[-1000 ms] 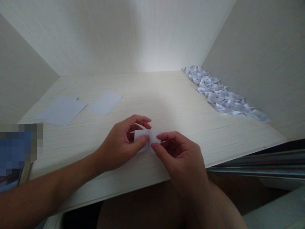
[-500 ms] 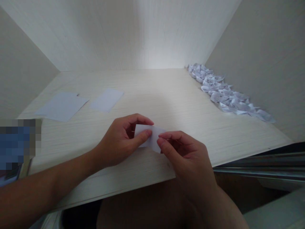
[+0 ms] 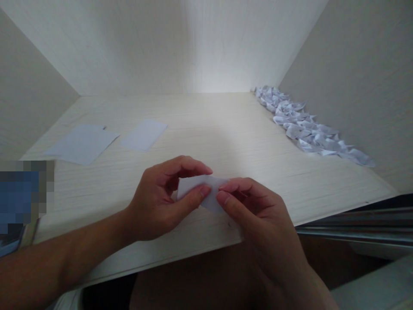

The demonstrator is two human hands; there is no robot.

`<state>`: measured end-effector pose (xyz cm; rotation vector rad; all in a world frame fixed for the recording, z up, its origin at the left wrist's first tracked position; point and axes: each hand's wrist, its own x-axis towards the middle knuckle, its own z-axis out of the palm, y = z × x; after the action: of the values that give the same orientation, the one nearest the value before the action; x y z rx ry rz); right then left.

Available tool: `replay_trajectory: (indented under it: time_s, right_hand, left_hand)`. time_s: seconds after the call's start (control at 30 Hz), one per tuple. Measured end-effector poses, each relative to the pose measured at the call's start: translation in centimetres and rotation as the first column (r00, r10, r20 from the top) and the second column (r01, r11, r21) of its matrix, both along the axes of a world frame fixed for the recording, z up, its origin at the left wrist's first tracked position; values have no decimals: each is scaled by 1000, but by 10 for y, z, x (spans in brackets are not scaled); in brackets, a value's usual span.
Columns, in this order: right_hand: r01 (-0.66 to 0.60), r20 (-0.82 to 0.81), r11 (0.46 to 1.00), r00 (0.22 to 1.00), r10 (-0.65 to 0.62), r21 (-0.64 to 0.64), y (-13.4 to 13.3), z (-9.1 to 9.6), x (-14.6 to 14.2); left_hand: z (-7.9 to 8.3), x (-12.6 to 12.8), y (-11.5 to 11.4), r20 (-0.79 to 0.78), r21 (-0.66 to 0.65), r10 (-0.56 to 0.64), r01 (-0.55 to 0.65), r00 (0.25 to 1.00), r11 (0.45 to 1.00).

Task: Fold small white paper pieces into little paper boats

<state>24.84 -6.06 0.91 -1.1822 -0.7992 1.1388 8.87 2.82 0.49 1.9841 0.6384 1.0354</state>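
Note:
A small white slip of paper is held between both hands just above the near part of the pale wooden desk. My left hand pinches its left end with thumb and curled fingers. My right hand pinches its right end, the thumb and forefinger pressed on the paper. Most of the slip is hidden by the fingers.
Two flat white sheets lie at the far left, a larger one and a smaller one. A long heap of folded paper pieces runs along the right wall. A blurred blue patch sits at the left edge.
Both hands have drifted slightly nearer and to the right with the paper, and the slip has tilted, so less of it shows between the fingers.

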Motion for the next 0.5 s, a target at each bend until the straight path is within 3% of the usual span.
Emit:
replay_trajectory:
  time_s: [0.27,0.5]
  right_hand:
    - [-37,-68,999,997,36,-8,0,-2,-1]
    - [-93,-189,995,977,99,42,-3,-3,-1]
  left_hand:
    - [5,2,-4,41,-16,-112,113,993,993]
    - [2,4,0,161,57,-223,217,961,975]
